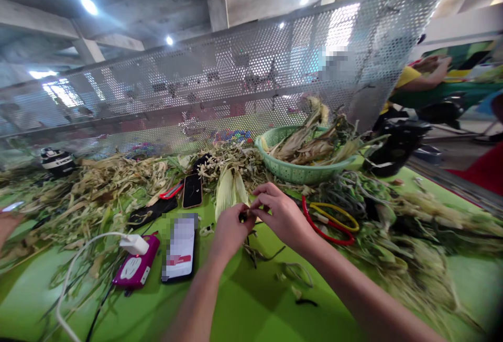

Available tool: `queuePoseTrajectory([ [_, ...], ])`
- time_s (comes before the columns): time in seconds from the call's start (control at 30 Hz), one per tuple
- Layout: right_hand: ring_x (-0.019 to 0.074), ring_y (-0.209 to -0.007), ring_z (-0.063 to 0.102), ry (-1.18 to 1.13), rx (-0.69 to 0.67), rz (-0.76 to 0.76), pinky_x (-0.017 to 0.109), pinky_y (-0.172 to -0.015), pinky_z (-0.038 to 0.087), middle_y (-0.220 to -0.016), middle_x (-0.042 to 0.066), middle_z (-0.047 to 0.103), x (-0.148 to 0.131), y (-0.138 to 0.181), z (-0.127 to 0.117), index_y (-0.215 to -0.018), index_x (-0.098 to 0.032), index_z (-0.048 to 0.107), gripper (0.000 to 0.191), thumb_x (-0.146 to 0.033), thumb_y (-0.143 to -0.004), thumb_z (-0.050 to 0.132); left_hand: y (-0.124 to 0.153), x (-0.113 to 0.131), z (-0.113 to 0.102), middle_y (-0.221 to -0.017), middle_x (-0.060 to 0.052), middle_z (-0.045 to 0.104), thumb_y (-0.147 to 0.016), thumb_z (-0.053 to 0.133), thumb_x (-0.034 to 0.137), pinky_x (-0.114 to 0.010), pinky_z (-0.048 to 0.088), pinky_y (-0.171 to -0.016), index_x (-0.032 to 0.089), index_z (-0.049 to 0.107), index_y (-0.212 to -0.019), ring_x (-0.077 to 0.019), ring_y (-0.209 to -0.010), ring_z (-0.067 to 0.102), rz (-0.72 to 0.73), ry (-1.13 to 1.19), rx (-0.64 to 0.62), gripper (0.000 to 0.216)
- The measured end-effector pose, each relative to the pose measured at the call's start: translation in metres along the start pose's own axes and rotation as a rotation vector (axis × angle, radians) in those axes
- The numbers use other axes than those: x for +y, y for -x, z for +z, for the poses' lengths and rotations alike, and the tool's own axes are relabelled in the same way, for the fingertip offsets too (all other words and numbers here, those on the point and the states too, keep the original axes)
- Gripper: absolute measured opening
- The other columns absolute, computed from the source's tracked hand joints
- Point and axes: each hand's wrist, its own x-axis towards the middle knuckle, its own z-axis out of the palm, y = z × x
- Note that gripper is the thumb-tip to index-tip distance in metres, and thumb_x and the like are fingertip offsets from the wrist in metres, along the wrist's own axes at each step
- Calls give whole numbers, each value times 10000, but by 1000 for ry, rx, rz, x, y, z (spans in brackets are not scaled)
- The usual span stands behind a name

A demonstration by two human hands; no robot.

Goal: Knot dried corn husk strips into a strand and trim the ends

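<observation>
A corn ear in its pale green husk lies on the green table, tip pointing away from me. My left hand is closed around its near end. My right hand pinches the husk at that same end, fingers pressed together. Both hands meet just above the table, in the middle of the view. Loose husk strips lie on the table under my wrists.
A green basket of husks stands behind my hands. Red and yellow rings lie to the right. Phones, a pink power bank with white cable, and husk heaps fill the left. A perforated metal screen backs the table; another person's hand shows far left.
</observation>
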Motion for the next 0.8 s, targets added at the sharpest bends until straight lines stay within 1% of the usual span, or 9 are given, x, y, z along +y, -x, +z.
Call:
queuePoseTrajectory([
  [0.1,160,-850,609,35,-8,-12,273,-749,473,-1051,47,592,-2,1,1,-759,-194,660,79,-116,-769,658,0,0,-1,-604,21,546,-770,532,283,-218,291,-544,179,559,-667,-109,-570,446,3,3,-21,149],
  [0.23,165,-843,608,82,-68,-67,285,-751,463,-1034,47,608,-7,3,1,-745,-187,647,117,-79,-774,612,0,-2,0,-575,29,506,-722,552,225,-221,279,-533,173,548,-635,-106,-558,427,24,54,-47,101],
  [0.3,171,-848,606,47,-75,-78,293,-759,461,-1006,53,618,-9,3,0,-763,-188,653,136,-71,-785,588,0,-4,2,-569,30,504,-710,566,221,-221,280,-527,168,551,-637,-107,-554,434,-2,178,-68,91],
  [0.4,166,-841,601,-129,-24,-55,288,-754,473,-1020,61,615,-8,0,-4,-873,-202,669,146,-107,-803,582,-2,-6,2,-607,16,568,-723,605,286,-222,317,-541,155,594,-727,-111,-563,475,-85,461,-107,131],
  [0.47,146,-770,586,-256,41,1,268,-694,477,-992,56,604,-4,-1,-6,-926,-206,664,148,-154,-805,594,-3,-6,2,-597,19,581,-723,634,347,-215,296,-517,149,605,-751,-92,-514,438,-144,569,-100,202],
  [0.57,131,-699,545,-391,120,141,250,-624,456,-865,31,576,4,-3,-5,-882,-192,656,101,-224,-794,618,-3,-6,1,-574,38,569,-709,665,398,-208,206,-465,147,603,-744,-57,-443,318,-184,619,-93,262],
  [0.63,136,-689,539,-527,95,251,249,-600,454,-799,16,567,7,-3,-2,-852,-182,629,128,-288,-780,643,-2,-5,1,-570,46,555,-703,675,421,-209,182,-454,146,599,-744,-52,-435,291,-178,635,-96,288],
  [0.7,133,-669,542,-695,36,338,250,-583,455,-759,0,572,9,-3,2,-835,-176,591,219,-353,-745,682,-1,-4,1,-563,52,541,-700,682,440,-207,191,-453,148,595,-739,-54,-440,298,-165,638,-96,307],
  [0.8,126,-646,548,-857,-37,398,256,-595,450,-706,-22,575,8,-3,6,-789,-168,557,310,-395,-676,736,1,-2,1,-578,47,550,-713,678,432,-200,238,-474,148,600,-750,-60,-468,338,-132,620,-108,297],
])
